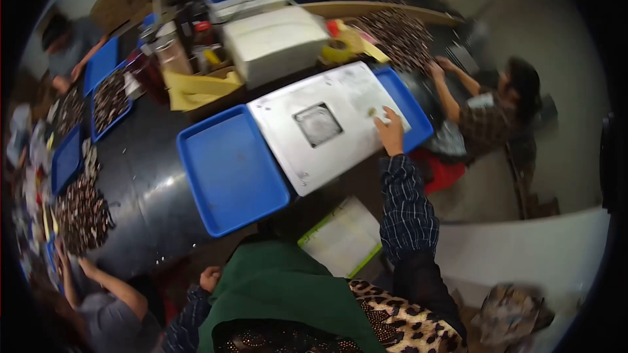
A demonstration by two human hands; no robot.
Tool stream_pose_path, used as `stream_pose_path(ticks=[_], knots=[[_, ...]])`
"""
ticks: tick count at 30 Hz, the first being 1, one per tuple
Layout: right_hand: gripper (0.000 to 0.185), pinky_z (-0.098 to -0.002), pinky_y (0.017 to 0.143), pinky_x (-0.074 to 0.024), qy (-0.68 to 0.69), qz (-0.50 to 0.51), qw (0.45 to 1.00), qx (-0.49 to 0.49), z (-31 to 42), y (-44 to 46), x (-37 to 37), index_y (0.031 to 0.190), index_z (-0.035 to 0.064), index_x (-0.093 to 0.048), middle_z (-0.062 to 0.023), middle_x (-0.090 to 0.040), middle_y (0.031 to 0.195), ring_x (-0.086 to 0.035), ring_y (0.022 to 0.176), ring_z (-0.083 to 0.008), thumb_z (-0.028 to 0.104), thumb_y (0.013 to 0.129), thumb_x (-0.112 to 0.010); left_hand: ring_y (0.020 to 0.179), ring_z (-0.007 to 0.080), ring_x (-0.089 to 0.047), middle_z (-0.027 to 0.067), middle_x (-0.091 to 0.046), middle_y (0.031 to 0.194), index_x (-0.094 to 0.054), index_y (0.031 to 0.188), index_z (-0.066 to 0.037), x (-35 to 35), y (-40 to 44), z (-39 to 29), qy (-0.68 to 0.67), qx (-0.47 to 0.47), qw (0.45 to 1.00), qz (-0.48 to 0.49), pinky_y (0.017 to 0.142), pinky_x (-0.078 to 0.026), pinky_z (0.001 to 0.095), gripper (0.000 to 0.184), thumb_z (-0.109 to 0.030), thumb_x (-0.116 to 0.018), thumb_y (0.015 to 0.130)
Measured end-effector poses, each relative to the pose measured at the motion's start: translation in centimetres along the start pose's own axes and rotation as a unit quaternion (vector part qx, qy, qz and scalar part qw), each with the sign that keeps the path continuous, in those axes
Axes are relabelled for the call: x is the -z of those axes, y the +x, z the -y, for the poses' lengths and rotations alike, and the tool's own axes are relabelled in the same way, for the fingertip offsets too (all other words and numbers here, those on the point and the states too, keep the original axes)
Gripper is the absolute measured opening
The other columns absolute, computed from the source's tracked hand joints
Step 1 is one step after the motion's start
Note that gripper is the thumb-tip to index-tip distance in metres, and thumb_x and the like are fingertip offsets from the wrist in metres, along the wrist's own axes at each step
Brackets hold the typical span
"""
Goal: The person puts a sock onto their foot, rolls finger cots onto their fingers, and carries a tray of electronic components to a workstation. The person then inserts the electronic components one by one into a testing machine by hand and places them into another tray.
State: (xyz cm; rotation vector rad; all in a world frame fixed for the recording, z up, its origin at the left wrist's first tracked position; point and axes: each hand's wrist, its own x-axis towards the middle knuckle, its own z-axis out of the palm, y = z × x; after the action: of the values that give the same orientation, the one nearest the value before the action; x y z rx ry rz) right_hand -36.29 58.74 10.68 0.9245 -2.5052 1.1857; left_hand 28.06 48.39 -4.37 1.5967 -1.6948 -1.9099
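Left pile: toward 8 to 9 o'clock we see a heap of small dark pieces (82,216) on the black table (140,183).
Near co-worker: at 8 o'clock a person in grey (114,314) has both hands by that heap.
Our left hand: at 7 o'clock, our left hand (210,278) is curled loosely shut, near the green cloth (275,281) over our front; we see nothing in it.
Left tray: at 9 o'clock our blue tray (232,170) has a bare floor and sits beside the board's left edge.
White block: at 11 o'clock, a large white block (278,46) stands behind the board.
White board: at the centre, our white board (281,121) lies tilted in our view, with a dark square frame (318,124) on it.
Small piece: at 2 o'clock, a small dull piece (371,112) shows at our right fingertips.
Our right hand: between 2 and 3 o'clock, our right hand (391,132) has its fingers partly spread over the board; we cannot tell whether they touch the piece.
Right tray: at 2 o'clock, a second blue tray (417,110) lies partly under the board.
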Motion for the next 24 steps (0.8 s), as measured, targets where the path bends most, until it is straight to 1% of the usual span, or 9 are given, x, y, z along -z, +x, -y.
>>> stream_pose_path(ticks=[2,4,6,7,10,13,15,19,24], knots=[[0.031,-0.0341,0.071,-0.043,-0.04,0.011,0.998,0.051,-1.7,1.5,-2.6,0.104,0.0033,-0.057,-0.0172,-0.055,0.093,-0.051,0.084,-0.0275,0.018,0.076,-0.059,0.073,0.0152,-0.058,0.0091,-0.063,0.079,-0.059,0.091,0.001,0.7,0.7,-0.3,0.041,-0.046,0.998,0.022,0.067,-0.047,0.0288,0.024,-0.012,-0.055,0.07],[0.02,-0.0381,0.069,-0.0423,-0.176,0.07,0.98,0.062,-0.8,2.8,-3.3,0.088,0.0051,-0.064,-0.0167,-0.058,0.078,-0.052,0.076,-0.0316,0.013,0.072,-0.056,0.073,0.0191,-0.06,0.0112,-0.062,0.08,-0.058,0.09,-0.001,0.7,-1.2,-5.2,0.146,-0.103,0.984,-0.024,0.068,-0.047,0.0307,0.024,-0.013,-0.055,0.07],[0.016,-0.0406,0.062,-0.0406,-0.14,0.017,0.983,0.122,-0.7,3.1,-4.0,0.078,0.0035,-0.063,-0.0181,-0.056,0.072,-0.051,0.066,-0.0326,0.007,0.068,-0.052,0.079,0.0177,-0.059,0.0104,-0.062,0.083,-0.055,0.099,0.0,0.9,-2.8,-10.0,0.207,-0.065,0.976,-0.022,0.071,-0.047,0.0291,0.028,-0.01,-0.056,0.073],[0.017,-0.0364,0.057,-0.0417,-0.042,-0.012,0.989,0.142,-1.3,3.6,-5.0,0.083,0.0004,-0.061,-0.0145,-0.055,0.07,-0.051,0.061,-0.027,0.004,0.069,-0.052,0.078,0.0215,-0.06,0.012,-0.061,0.083,-0.055,0.098,-0.001,0.7,-3.7,-12.5,0.181,-0.07,0.98,-0.037,0.071,-0.047,0.0311,0.029,-0.012,-0.056,0.072],[0.025,-0.0208,0.054,-0.0433,0.246,0.133,0.957,-0.073,10.8,1.4,-2.9,0.1,-0.0043,-0.051,-0.0058,-0.053,0.073,-0.053,0.061,-0.011,0.003,0.076,-0.056,0.082,0.0231,-0.059,0.0141,-0.059,0.09,-0.054,0.102,-0.002,-1.5,-5.9,-20.8,0.131,-0.198,0.968,-0.077,0.074,-0.047,0.0316,0.031,-0.014,-0.056,0.073],[0.009,-0.0232,0.056,-0.042,0.291,0.221,0.93,0.034,20.2,-5.3,-1.8,0.081,0.0011,-0.054,-0.0044,-0.053,0.074,-0.05,0.065,-0.011,-0.001,0.073,-0.057,0.087,0.0163,-0.056,0.0098,-0.057,0.096,-0.051,0.108,-0.003,-4.9,-6.2,-26.4,-0.038,-0.248,0.968,0.01,0.077,-0.045,0.0288,0.031,-0.011,-0.056,0.079],[0.014,-0.0314,0.061,-0.0424,0.188,0.204,0.921,0.275,25.2,-9.8,-0.7,0.074,0.0017,-0.055,-0.0098,-0.054,0.075,-0.052,0.069,-0.0223,-0.005,0.063,-0.061,0.089,0.0135,-0.054,0.0068,-0.056,0.097,-0.047,0.113,-0.004,-7.0,-5.7,-28.5,-0.132,-0.256,0.954,0.078,0.078,-0.044,0.0274,0.035,-0.012,-0.057,0.081],[0.027,-0.0309,0.06,-0.0462,0.277,0.294,0.865,0.296,27.8,-17.2,-0.1,0.087,0.0049,-0.062,-0.01,-0.052,0.08,-0.055,0.07,-0.0243,-0.005,0.062,-0.063,0.087,0.0105,-0.052,0.0051,-0.054,0.094,-0.046,0.107,-0.001,-9.2,-5.8,-29.1,-0.215,-0.225,0.939,0.149,0.077,-0.044,0.0255,0.034,-0.013,-0.061,0.079],[0.035,-0.0283,0.064,-0.0456,0.311,0.309,0.849,0.294,28.3,-18.8,1.0,0.09,0.0025,-0.06,-0.0114,-0.052,0.082,-0.055,0.072,-0.0215,-0.01,0.057,-0.061,0.084,0.0082,-0.052,0.0031,-0.054,0.09,-0.05,0.097,-0.002,-10.4,-6.4,-26.5,-0.233,-0.224,0.943,0.083,0.075,-0.044,0.0237,0.023,-0.012,-0.061,0.079]])
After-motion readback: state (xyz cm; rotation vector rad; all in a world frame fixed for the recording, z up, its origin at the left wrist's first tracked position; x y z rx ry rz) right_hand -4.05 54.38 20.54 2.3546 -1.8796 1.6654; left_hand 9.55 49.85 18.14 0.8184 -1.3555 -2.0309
